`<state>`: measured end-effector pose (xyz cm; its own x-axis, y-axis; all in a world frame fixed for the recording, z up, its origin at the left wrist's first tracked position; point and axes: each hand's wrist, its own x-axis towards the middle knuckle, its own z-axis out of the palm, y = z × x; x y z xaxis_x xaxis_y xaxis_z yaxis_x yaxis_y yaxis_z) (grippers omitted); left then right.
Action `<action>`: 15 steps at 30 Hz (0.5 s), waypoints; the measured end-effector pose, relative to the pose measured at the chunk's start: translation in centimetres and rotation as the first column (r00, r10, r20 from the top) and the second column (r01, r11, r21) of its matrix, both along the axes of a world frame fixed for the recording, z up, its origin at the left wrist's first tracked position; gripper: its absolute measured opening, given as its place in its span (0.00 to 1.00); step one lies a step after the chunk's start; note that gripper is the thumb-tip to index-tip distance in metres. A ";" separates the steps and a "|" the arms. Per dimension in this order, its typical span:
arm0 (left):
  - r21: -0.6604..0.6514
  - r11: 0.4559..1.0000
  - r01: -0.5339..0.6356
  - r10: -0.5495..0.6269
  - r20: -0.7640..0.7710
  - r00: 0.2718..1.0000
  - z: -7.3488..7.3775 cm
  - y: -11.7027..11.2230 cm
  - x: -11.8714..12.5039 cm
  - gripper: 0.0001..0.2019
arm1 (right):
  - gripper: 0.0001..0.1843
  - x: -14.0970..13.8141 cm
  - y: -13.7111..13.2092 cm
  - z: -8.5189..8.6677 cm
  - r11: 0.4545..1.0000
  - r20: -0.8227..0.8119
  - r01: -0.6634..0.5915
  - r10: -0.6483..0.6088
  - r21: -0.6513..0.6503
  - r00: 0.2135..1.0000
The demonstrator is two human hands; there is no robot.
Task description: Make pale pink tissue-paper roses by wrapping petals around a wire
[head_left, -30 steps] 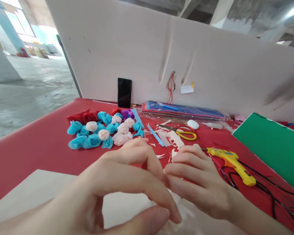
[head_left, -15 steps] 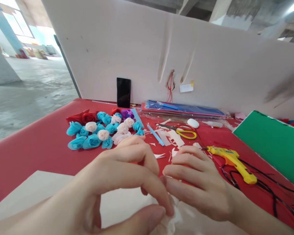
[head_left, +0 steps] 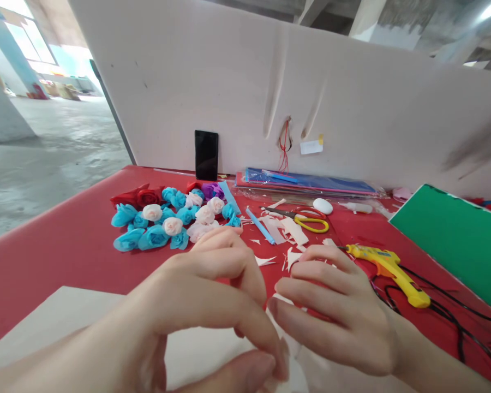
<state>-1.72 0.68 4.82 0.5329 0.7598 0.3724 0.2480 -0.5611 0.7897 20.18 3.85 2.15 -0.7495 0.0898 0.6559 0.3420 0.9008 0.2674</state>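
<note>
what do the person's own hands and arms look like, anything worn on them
Both the left hand and right hand are bare, with slim fingers and no gloves or rings in sight. The forearms show no sleeve, watch or bracelet as far as they are visible. Nail details are too blurred to tell.

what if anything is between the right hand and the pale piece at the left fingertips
Nothing visible: the right hand partly overlaps the pale piece in this view, right beside the left hand. Contact underneath is hidden.

Behind the red table point(head_left: 85, 256) stands a pale panel point(head_left: 229, 93).
</note>
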 end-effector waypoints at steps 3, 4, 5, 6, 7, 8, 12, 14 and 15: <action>0.144 0.989 -0.017 0.029 -0.085 0.996 0.3 0.1 0.2 0.15 | 0.14 0.0 -0.1 -0.1 0.999 -0.037 -0.009 0.011 0.037 0.999; 0.163 0.987 -0.014 0.029 -0.092 0.995 0.3 0.2 0.3 0.15 | 0.14 0.0 -0.1 -0.1 0.999 -0.060 -0.016 0.019 0.052 0.998; 0.174 0.985 -0.010 0.027 -0.096 0.995 0.2 0.2 0.3 0.15 | 0.14 0.0 0.0 -0.1 0.999 -0.049 -0.015 0.017 0.046 0.999; 0.184 0.983 -0.007 0.026 -0.102 0.994 0.3 0.3 0.3 0.15 | 0.13 0.0 0.0 0.0 1.000 -0.027 -0.005 0.006 0.031 1.000; 0.191 0.982 -0.008 0.029 -0.108 0.994 0.3 0.2 0.3 0.15 | 0.13 0.0 0.0 0.0 1.000 -0.025 -0.005 0.006 0.028 1.000; 0.190 0.982 -0.014 0.036 -0.110 0.993 0.4 0.2 0.3 0.16 | 0.12 0.0 0.0 0.1 1.000 -0.012 0.002 -0.002 0.019 1.000; 0.076 0.996 -0.039 0.046 -0.097 0.994 1.1 -0.2 0.3 0.15 | 0.12 0.2 0.1 0.3 1.000 -0.012 -0.001 0.001 0.026 1.000; -0.045 0.998 -0.054 0.050 -0.088 0.995 1.4 -0.5 0.3 0.13 | 0.11 0.2 0.2 0.2 1.000 0.010 -0.004 0.004 0.002 1.000; -0.100 0.994 -0.053 0.045 -0.077 0.996 1.5 -0.5 0.2 0.12 | 0.12 0.2 0.2 0.1 1.000 0.014 -0.002 0.002 -0.022 1.000</action>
<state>-1.49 0.18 6.28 0.5174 0.8176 0.2525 0.3340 -0.4646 0.8201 20.39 4.08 2.29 -0.7587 0.1029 0.6432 0.3366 0.9074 0.2519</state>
